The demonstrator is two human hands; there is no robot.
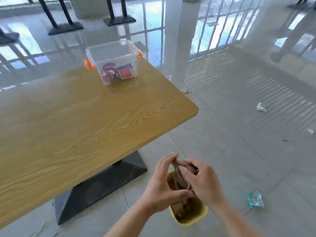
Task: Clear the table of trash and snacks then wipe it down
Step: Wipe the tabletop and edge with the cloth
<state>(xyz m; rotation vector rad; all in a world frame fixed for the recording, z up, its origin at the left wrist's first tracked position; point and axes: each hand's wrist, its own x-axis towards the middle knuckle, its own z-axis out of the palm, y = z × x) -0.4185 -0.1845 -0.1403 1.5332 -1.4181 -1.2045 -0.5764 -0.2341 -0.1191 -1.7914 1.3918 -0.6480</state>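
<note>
Both the left hand [159, 185] and the right hand [203, 182] have their fingers closed on a crumpled grey-brown rag [181, 165], held over a yellow bin [196, 218] on the floor. The rag looks soft, light and limp; bunching it by the middle seems best. The wooden worktop [82, 120] carries only a clear box [113, 55] of snack packets. Wrappers lie scattered on the glossy tiled floor [239, 134].

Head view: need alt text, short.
Two bare hands, left hand and right hand, wring a crumpled greyish cloth over a yellow bin on the floor. Beside them, a wooden table carries only a clear plastic box of snack packets, and wrappers litter the floor.
</note>
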